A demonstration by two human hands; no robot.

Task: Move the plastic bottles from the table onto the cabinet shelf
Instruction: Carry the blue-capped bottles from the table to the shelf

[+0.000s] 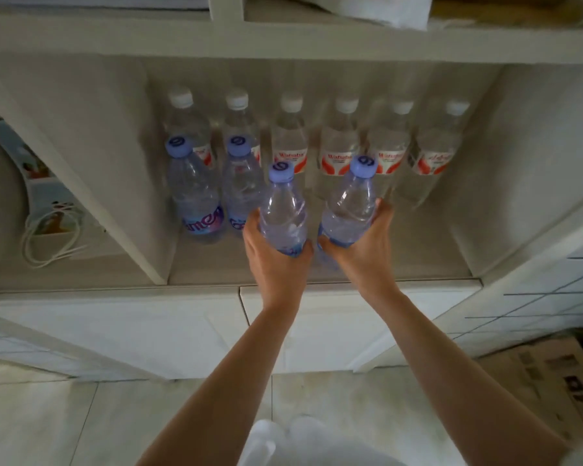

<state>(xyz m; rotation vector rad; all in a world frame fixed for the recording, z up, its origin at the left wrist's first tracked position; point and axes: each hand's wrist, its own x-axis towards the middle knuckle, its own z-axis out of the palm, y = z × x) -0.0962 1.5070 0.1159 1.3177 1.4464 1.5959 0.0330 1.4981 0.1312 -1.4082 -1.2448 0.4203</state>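
Note:
My left hand (pixel 275 260) grips a clear plastic bottle with a lilac cap (pixel 282 210) around its lower body. My right hand (pixel 364 245) grips a second lilac-capped bottle (pixel 350 200) the same way. Both bottles are upright inside the open cabinet shelf (pixel 216 267), near its front. Two more lilac-capped bottles (pixel 196 193) stand on the shelf to the left of them. Behind, along the back wall, runs a row of several white-capped bottles with red labels (pixel 337 146). Whether the held bottles rest on the shelf board is hidden by my hands.
A vertical divider (pixel 115 203) bounds the shelf on the left; beyond it lie a white cable (pixel 48 243) and a printed card. Closed white cabinet doors (pixel 148 327) sit below. Newspaper (pixel 546 375) lies on the tiled floor at right.

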